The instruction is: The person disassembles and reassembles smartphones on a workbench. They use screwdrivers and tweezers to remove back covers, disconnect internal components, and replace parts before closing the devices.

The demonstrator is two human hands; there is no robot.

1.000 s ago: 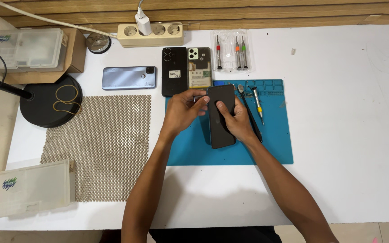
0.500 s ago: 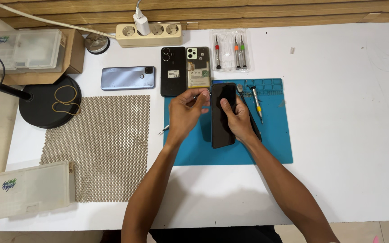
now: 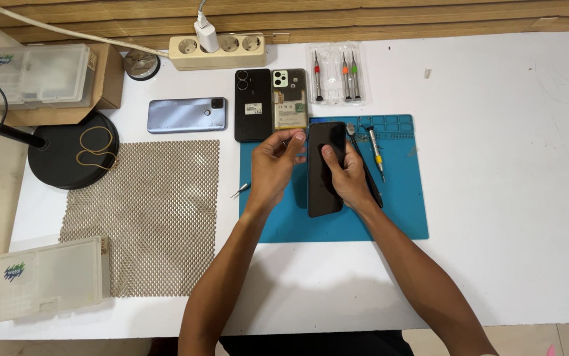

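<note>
— While our right hand presses its fingers flat on the dark phone, where does it lie?
— On the blue mat, under them; our left hand has fingers pinched together at its upper edge.

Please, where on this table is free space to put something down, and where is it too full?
Free: the white table right of the blue mat, and the front strip below the mat and mesh. Crowded: the back row of phones, screwdrivers and power strip, and the mat, where both hands hold a dark phone.
</note>
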